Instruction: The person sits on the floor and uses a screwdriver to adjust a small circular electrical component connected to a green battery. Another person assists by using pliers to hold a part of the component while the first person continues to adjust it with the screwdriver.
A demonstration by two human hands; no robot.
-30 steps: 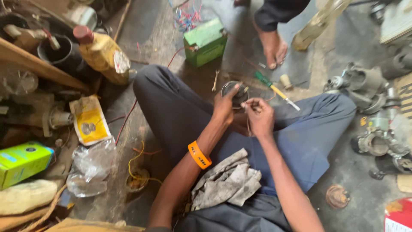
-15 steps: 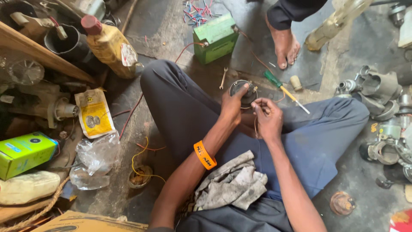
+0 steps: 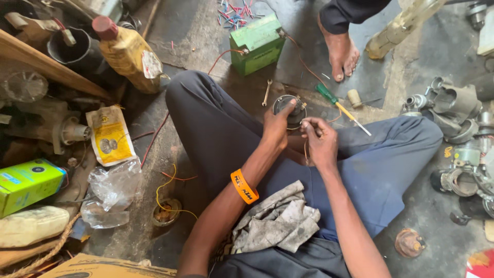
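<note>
I sit cross-legged on a concrete floor. My left hand (image 3: 277, 126), with an orange wristband (image 3: 244, 186) on that arm, grips a small round dark metal part (image 3: 288, 106) above my knees. My right hand (image 3: 320, 139) is right beside it, its fingers pinching a thin wire (image 3: 305, 152) that hangs down from the part. A dirty grey rag (image 3: 275, 220) lies on my lap.
A green-handled screwdriver (image 3: 339, 107), a small wrench (image 3: 266, 92) and a green battery box (image 3: 257, 44) lie ahead. Another person's bare foot (image 3: 342, 54) stands nearby. Oil bottle (image 3: 126, 51), yellow pouch (image 3: 110, 135) and green carton (image 3: 28, 184) at left; metal parts (image 3: 453, 105) at right.
My hands stay together on the round part and wire. The view has shifted slightly, so everything sits a little lower in the frame.
</note>
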